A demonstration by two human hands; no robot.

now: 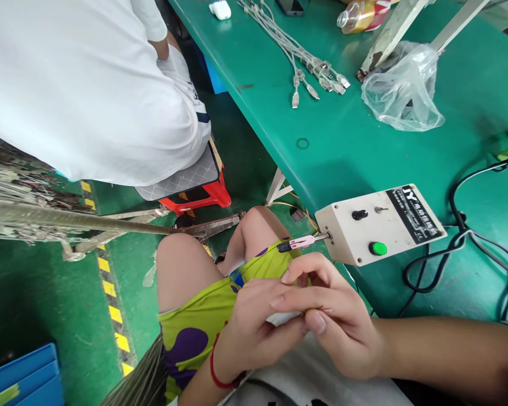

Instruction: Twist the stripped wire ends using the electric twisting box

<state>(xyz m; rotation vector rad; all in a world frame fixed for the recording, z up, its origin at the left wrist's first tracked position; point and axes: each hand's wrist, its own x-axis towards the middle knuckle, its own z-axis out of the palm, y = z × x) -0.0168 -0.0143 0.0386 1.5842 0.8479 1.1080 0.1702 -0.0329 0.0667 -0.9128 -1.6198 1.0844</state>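
My left hand (265,321) and my right hand (342,316) meet above my lap, fingers closed and touching. A thin reddish wire end (325,309) shows between the thumb and index finger of my right hand. Whatever my left hand's fingertips hold is hidden behind the fingers. Just beyond my hands, a beige box (381,225) with a green button and a black knob sits at the table's edge. From its left face sticks a metal shaft bearing a pink and black clip-like piece (297,243).
On the green table (275,113) lie white USB cables (305,53), a plastic bag (404,90), a bottle (362,16) and black cords (432,276). A person in white (88,84) sits at the left on a red stool (214,189). Wire bundles (21,180) hang beside a metal bar.
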